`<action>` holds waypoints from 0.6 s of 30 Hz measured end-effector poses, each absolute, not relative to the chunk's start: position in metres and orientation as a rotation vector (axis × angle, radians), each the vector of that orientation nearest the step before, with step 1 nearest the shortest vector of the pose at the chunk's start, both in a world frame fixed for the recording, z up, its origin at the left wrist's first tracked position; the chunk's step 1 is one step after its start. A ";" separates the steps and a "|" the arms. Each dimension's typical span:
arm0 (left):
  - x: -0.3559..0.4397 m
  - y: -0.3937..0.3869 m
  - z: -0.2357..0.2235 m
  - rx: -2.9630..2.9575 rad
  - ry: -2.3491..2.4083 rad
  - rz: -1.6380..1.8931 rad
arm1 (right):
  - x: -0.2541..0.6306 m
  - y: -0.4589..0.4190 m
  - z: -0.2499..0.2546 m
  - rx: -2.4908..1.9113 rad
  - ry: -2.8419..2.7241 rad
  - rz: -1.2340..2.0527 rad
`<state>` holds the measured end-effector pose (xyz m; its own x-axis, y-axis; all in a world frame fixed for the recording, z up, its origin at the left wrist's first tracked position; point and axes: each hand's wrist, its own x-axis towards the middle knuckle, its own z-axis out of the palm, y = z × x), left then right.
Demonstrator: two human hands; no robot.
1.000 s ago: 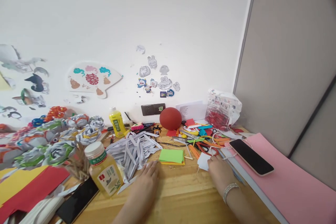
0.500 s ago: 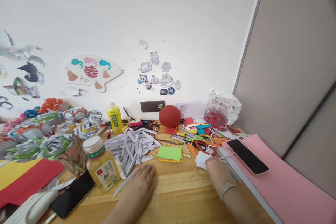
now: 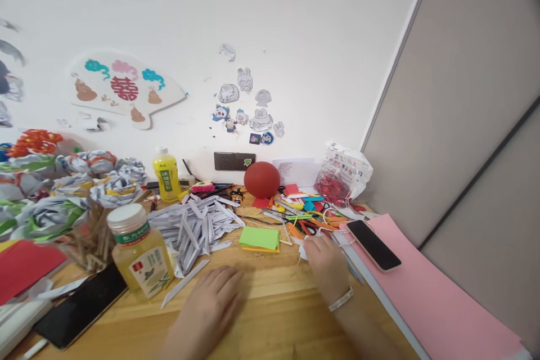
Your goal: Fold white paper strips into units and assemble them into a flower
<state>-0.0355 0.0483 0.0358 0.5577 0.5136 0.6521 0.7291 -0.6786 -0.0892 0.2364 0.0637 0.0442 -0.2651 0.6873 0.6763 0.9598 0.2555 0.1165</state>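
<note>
My left hand (image 3: 215,298) lies flat on the wooden table (image 3: 270,304) with its fingers stretched out, holding nothing. Just left of it is a single white paper strip (image 3: 185,282), apart from the heap of white paper strips (image 3: 202,225) behind. My right hand (image 3: 327,264), with a bracelet (image 3: 341,300) at the wrist, has its fingers bent together over a small piece of white paper (image 3: 302,250). Most of that paper is hidden under the fingers. Between and beyond my hands sits a stack of green and yellow paper slips (image 3: 259,238).
A juice bottle (image 3: 145,270) and a black phone (image 3: 80,306) stand and lie at left, beside paper flowers (image 3: 50,216). Scissors and coloured scraps (image 3: 304,211) lie behind, near a red balloon (image 3: 261,180). Another phone (image 3: 373,244) rests on pink sheets (image 3: 439,292).
The view has turned, shifting the scene left. My left hand has drawn back from the strip heap towards me. My right fingers have moved further over the white paper piece.
</note>
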 end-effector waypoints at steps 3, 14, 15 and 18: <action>-0.026 0.042 0.036 -2.441 -0.951 -0.912 | 0.208 0.056 0.031 -1.251 -2.190 -0.661; -0.012 0.034 0.006 -2.652 -1.052 -0.602 | 0.176 0.041 0.012 -0.889 -2.637 -0.318; -0.013 0.034 0.006 -2.656 -1.054 -0.592 | 0.180 0.041 0.017 -0.894 -2.660 -0.233; -0.017 0.033 0.010 -2.648 -1.037 -0.600 | 0.188 0.040 0.029 -1.005 -2.660 -0.021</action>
